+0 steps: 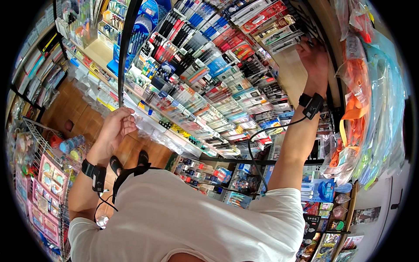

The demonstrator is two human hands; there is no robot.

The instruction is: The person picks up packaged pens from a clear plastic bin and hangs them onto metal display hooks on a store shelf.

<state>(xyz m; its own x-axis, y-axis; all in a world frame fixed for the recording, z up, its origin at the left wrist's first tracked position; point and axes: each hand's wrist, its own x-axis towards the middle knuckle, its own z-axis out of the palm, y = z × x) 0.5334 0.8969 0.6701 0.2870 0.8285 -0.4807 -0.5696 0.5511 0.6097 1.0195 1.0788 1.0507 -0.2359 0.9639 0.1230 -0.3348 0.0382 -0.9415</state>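
My left hand is beside the lower end of a black metal shelf post, its fingers curled; nothing can be made out in it. My right hand reaches to the upper right part of the shelving, by the end of a row of packaged pens at the black rack edge. Its fingertips are partly in shade, so whether they hold anything cannot be told. Between the hands stand many rows of pens in clear holders and boxes. Both wrists carry a black strapped device with a cable.
Plastic-wrapped orange bags and blue ones hang at the right. A wire rack with pink packages stands at the lower left. Plastic wrapping lies by the shelf foot over the brown floor. More goods fill shelves below my right arm.
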